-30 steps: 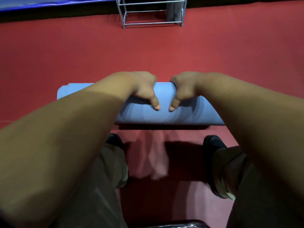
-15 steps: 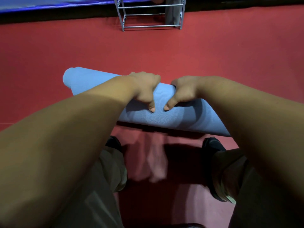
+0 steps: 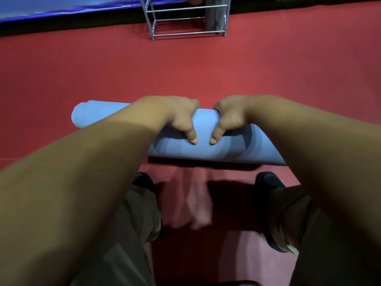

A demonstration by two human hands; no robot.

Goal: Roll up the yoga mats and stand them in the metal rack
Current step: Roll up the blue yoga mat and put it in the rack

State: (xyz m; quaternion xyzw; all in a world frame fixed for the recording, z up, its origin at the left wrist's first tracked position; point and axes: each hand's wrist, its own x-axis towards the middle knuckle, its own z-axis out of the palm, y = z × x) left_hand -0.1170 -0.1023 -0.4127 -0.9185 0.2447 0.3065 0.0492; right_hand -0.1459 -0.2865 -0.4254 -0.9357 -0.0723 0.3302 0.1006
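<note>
Rolling step: done for this mat, as far as can be seen. The blue yoga mat [image 3: 206, 150] is a tight cylinder with no loose flap showing.

Left grip [image 3: 181, 118] and right grip [image 3: 228, 118] are both curled over the top of the roll near its middle. They sit side by side but not touching, with the thumbs pressed on the near face, so both are closed round the mat.

Position: the roll lies crosswise in front of the person, beyond the shoes [image 3: 268, 179]. Its right end is hidden behind the right forearm. A dark shadow band under it suggests it is raised off the red floor [image 3: 278, 69]; contact cannot be ruled out.

The metal rack [image 3: 153, 27] stands well apart, at the far edge of the floor. A grey roll [image 3: 213, 17] stands upright at its right side and is probably a mat already stowed; its top is cut off by the frame.

Remaining (judgement): carry the roll over, turn it on end and stand it beside the grey roll. Whether further mats remain cannot be told.
</note>
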